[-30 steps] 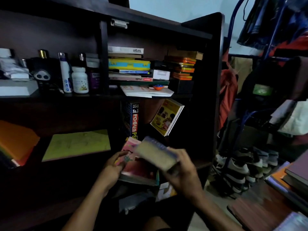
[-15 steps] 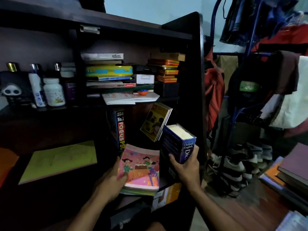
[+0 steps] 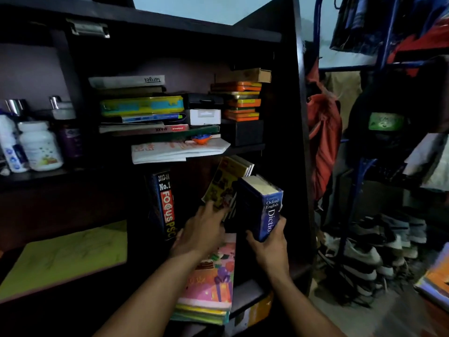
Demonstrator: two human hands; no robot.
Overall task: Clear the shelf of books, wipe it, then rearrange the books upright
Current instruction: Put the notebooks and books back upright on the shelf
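The right hand (image 3: 269, 249) grips the lower end of a thick blue Oxford English dictionary (image 3: 261, 205), thumb on the spine side and fingers curled round the back, holding it upright with its pale page edges facing up (the spine lettering reads downward toward the wrist). Just to the left of that hand, the left hand (image 3: 201, 232) reaches forward with its fingers extended, the fingertips (image 3: 211, 206) touching the lower corner of a yellow book (image 3: 227, 181) that leans tilted toward the right, against the dictionary. Whether those fingers press it or only touch it cannot be told in the dim light. Below the left wrist lies a pink picture book (image 3: 211, 280) flat on top of a small stack of thin books (image 3: 201, 312), resting on the lower shelf (image 3: 247, 291). Further left of the left hand a dark book marked "FOCUS PSC" (image 3: 164, 203) stands upright. Above both hands, the upper shelf carries flat piles of books (image 3: 143, 108) and orange cases (image 3: 240, 100); far to the left stand white bottles (image 3: 40, 144), and a green sheet (image 3: 63, 259) lies flat.
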